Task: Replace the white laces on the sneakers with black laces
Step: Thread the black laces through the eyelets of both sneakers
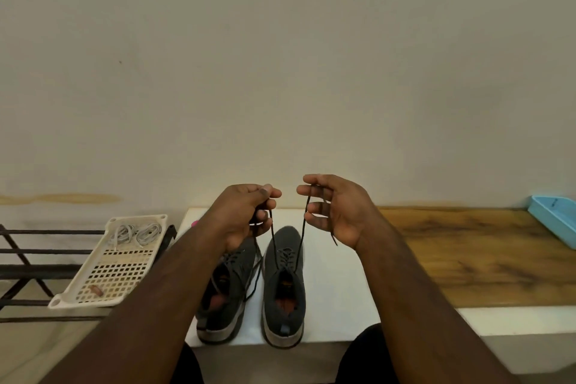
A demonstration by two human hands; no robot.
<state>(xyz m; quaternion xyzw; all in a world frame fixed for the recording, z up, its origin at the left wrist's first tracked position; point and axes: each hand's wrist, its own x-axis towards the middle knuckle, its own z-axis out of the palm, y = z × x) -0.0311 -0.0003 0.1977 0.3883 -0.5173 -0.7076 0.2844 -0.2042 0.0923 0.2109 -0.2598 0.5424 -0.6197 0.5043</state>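
Left hand (249,212) and right hand (330,209) are pinching black lace (300,240) ends above right sneaker (283,287); uneven pulling is risking lopsided ends.

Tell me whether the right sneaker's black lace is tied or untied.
Untied. The right sneaker has its black lace threaded, but each end is pulled up separately in the left hand and right hand.
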